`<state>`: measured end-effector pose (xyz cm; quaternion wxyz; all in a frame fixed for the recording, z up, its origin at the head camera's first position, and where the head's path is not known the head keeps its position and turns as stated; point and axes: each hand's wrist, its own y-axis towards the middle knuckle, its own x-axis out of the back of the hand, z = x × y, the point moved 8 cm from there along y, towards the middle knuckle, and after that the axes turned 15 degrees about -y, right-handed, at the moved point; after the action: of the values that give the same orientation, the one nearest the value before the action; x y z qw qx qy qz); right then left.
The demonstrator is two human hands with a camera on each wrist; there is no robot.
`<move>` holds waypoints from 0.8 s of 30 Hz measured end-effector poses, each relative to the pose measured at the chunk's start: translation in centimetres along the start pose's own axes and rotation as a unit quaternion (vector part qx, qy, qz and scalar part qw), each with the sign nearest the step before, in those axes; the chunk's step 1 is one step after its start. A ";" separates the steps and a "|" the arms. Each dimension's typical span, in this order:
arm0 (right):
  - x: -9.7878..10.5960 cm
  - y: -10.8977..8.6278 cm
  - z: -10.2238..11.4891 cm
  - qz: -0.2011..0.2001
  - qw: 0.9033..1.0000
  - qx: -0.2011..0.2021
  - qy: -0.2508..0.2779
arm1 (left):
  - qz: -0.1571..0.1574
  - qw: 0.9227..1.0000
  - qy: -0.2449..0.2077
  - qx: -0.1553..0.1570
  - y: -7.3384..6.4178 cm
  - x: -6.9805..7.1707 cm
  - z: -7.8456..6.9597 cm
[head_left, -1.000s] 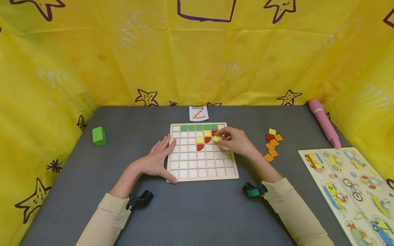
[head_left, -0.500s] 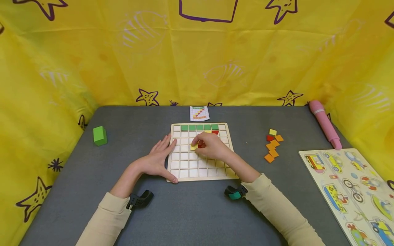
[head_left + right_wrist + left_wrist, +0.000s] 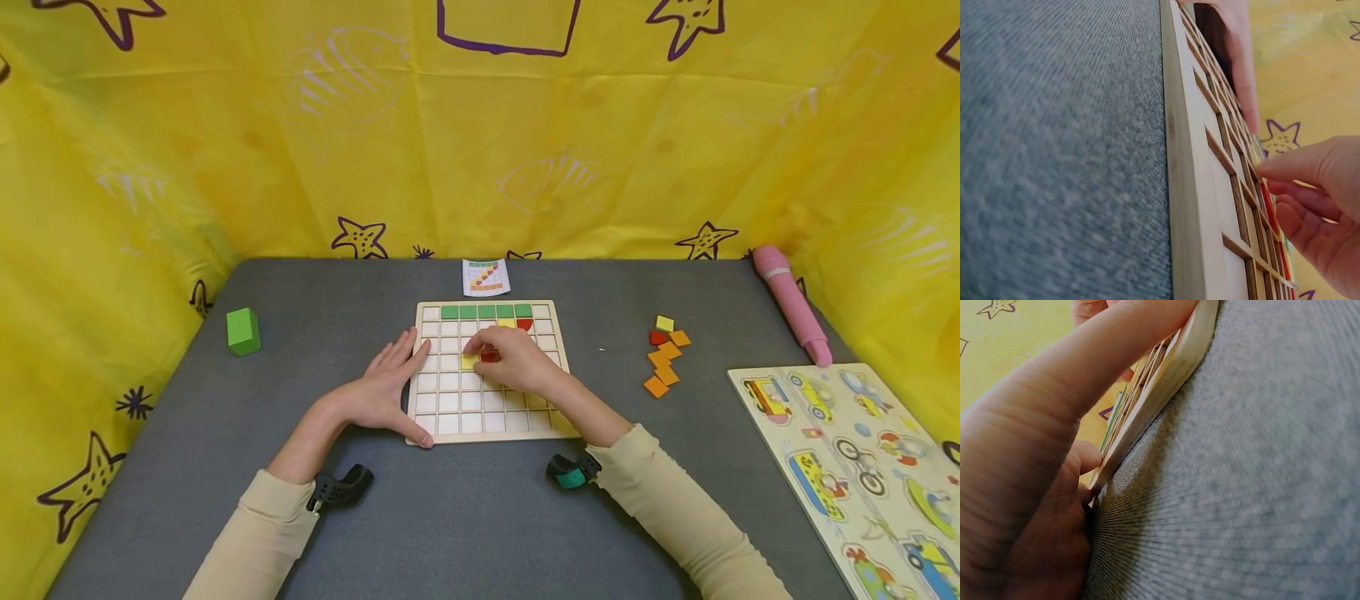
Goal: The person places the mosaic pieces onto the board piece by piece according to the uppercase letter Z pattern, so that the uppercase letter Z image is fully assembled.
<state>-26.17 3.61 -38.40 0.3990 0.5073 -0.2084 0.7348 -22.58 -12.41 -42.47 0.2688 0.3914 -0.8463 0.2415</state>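
A wooden grid board (image 3: 495, 434) lies on the table, with a row of green tiles (image 3: 487, 311) along its far side. My left hand (image 3: 375, 396) spreads its fingers along the board's left edge, thumb on the near left corner. Over the middle of the grid, my right hand (image 3: 517, 358) has its fingertips on a yellow tile (image 3: 468, 362), which sits in or just at a cell. A red quarter-round tile (image 3: 489, 356) shows beneath those fingers. Another red tile (image 3: 525, 324) lies farther back. In the right wrist view, the thumb (image 3: 1291, 167) reaches down to the grid.
A small pattern card (image 3: 486, 277) lies behind the board. To the right are loose orange tiles (image 3: 660, 357), a red tile (image 3: 657, 337) and a yellow tile (image 3: 664, 323). A green block (image 3: 243, 332) stands left. A pink microphone-like object (image 3: 791, 300) and picture puzzle (image 3: 847, 433) occupy the right.
My right hand has carried the yellow tile left and nearer across the grid, then lowered it slightly toward a cell beside a red tile. The left hand has stayed put.
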 end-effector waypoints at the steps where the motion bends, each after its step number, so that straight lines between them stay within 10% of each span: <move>1: 0.0 0.0 0.0 0.001 1.000 0.000 0.001 | 0.000 1.000 -0.001 0.000 0.0 0.0 0.0; 12: 0.7 -0.8 -1.3 -0.007 0.999 -0.022 0.026 | -0.001 1.000 -0.003 -0.004 0.1 0.0 -0.1; 24: 4.5 -4.0 -7.3 -0.064 0.993 -0.096 0.010 | -0.006 1.000 0.000 -0.003 0.0 0.0 0.1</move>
<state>-27.92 12.89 -37.61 0.4944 0.4718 -0.2410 0.6891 -22.65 -12.48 -42.58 0.2711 0.3959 -0.8446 0.2373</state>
